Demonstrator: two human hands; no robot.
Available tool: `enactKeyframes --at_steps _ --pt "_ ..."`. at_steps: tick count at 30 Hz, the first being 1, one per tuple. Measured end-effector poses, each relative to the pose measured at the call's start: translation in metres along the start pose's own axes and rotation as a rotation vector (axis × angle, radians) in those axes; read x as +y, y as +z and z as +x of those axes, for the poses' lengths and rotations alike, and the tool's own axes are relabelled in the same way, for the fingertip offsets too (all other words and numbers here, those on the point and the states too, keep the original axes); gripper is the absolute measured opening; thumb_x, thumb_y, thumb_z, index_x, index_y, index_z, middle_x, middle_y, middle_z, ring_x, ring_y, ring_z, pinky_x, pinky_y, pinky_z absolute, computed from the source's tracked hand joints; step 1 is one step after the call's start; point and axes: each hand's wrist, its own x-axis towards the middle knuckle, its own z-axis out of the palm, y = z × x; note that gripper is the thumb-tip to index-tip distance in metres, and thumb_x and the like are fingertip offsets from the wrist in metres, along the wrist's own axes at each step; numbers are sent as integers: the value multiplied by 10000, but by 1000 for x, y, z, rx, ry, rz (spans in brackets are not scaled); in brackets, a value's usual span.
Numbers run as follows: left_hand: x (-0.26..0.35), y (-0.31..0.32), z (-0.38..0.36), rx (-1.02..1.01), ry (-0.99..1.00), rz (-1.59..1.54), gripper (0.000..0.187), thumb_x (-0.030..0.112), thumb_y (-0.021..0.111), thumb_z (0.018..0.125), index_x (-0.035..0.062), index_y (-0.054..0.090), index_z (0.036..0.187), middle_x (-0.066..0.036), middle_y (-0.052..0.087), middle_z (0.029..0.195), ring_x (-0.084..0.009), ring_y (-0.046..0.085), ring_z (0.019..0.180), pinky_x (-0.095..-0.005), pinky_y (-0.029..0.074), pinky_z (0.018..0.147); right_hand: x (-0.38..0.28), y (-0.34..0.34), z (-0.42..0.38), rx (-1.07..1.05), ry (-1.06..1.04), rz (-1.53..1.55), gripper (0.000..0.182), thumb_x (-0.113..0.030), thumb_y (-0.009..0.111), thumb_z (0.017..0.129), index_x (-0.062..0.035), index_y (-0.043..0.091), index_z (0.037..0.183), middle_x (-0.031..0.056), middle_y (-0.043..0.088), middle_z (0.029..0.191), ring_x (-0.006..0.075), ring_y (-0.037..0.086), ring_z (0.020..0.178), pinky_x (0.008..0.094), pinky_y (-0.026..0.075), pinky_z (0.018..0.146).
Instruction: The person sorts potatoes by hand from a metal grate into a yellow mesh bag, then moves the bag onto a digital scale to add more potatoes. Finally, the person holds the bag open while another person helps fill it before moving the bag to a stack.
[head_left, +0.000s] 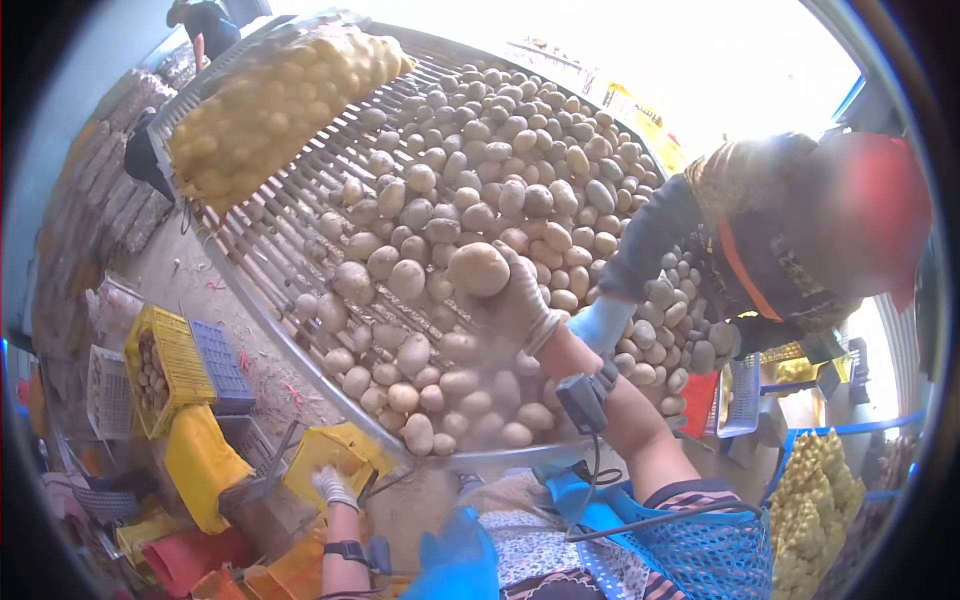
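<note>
Potatoes (410, 280) lie spread over a slatted metal sorting table (290, 225). My right hand (522, 300), in a pale glove, is closed round a large tan potato (478, 270) above the others. At the lower left, my gloved left hand (335, 487) is at the edge of a yellow container (330, 458); its fingers are partly blurred, and whether it grips anything is unclear.
A co-worker (790, 220) leans over the table's right side, a sleeved arm close to my right arm. A full mesh sack (280, 110) lies at the upper left. Yellow (180, 360) and blue crates (222, 365) stand at left. Another person (207, 25) bends behind.
</note>
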Motion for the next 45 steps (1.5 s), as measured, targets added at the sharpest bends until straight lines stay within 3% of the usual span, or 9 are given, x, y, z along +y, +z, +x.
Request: enactKeyframes --at_steps 6,15,21,25,29,34,36,38,45 --pt "164 65 -185 -760 845 269 532 95 624 876 9 403 1353 -80 508 1252 -206 470 1186 -355 372 1037 90 2 -37 24 179 -175 444 -497 473 945 -91 589 1083 50 649 1009 151 632 899 270 539 596" --pt "95 9 -117 -565 -386 -328 455 148 682 817 135 457 1211 -40 519 1032 -161 549 901 -340 538 655 168 -79 -112 -195 -248 -1784 132 -199 570 884 -82 630 897 107 645 788 233 635 753 359 498 682" --pt "64 4 -69 -163 42 -168 542 103 658 809 89 446 1308 -77 533 1177 -160 542 953 -295 502 803 115 -65 -67 -36 -707 -2219 146 -160 616 780 -150 620 926 84 598 1048 296 574 993 404 461 779" --pt "125 87 -135 -634 450 -28 451 48 629 830 58 516 1267 -62 556 1191 -184 542 1064 -306 457 902 99 -89 -26 -57 -671 -2646 441 -299 682 681 -206 619 1107 100 491 1313 316 432 1239 463 400 945" --pt "141 192 -160 -825 1227 765 483 150 688 789 86 561 1251 -142 591 1165 -308 581 1023 -398 469 926 67 -84 -15 -153 -497 -2564 641 -301 714 641 -220 552 1256 160 462 1335 349 433 1237 474 402 964" --pt "149 252 -184 -729 1120 1588 673 413 676 770 118 461 1336 -171 567 1151 -345 583 1026 -459 478 881 31 -124 -15 -173 -458 -2387 591 -144 655 770 -185 481 1333 200 499 1269 336 536 1105 404 486 884" --pt "150 258 -180 -704 1033 1583 663 410 669 778 104 461 1327 -181 564 1182 -360 577 1053 -473 477 875 35 -117 -25 129 -48 -711 499 -217 627 850 -107 480 1314 129 560 1168 243 553 1076 393 487 874" --pt "145 255 -163 -799 1048 1335 603 386 656 800 27 497 1257 -181 612 1097 -299 617 996 -435 514 804 22 -104 -40 162 46 -469 458 -327 579 904 -56 497 1264 72 589 1068 178 571 998 355 499 847" --pt "145 222 -187 -1223 -499 -446 431 365 525 903 55 570 1199 -134 604 1192 -268 589 1076 -422 454 959 8 -103 -52 65 294 -275 437 -474 547 910 -79 574 1095 32 610 858 171 602 715 256 523 621"
